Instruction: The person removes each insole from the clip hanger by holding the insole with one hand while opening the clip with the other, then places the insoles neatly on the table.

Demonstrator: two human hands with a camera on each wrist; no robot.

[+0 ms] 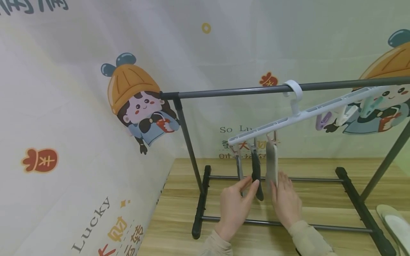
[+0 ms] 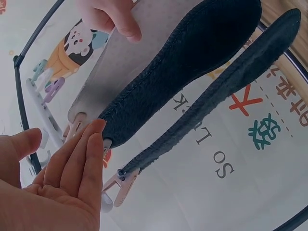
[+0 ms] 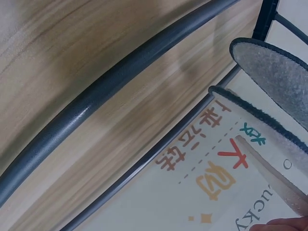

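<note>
Several insoles hang from clips on a white clip hanger [image 1: 269, 127]. My right hand [image 1: 287, 199] holds a pale grey insole [image 1: 272, 163], thumb on one face and fingers along the other; the left wrist view shows a digit on its surface. My left hand [image 1: 235, 204] is beside a dark insole [image 1: 256, 172], fingers extended and thumb apart. In the left wrist view its fingertips are by that insole's clipped end; contact is unclear. Another dark-edged insole [image 2: 219, 91] hangs at the hanger's end, partly behind my left hand in the head view.
The hanger hooks over a dark metal rack's top bar [image 1: 224, 92] and tilts down to the left. Purple, white and green clips [image 1: 342, 115] hang on its right half. Pale insoles [image 1: 394, 224] lie on the wooden surface [image 1: 307, 206] at right. A printed cloth [image 1: 192, 53] stands behind.
</note>
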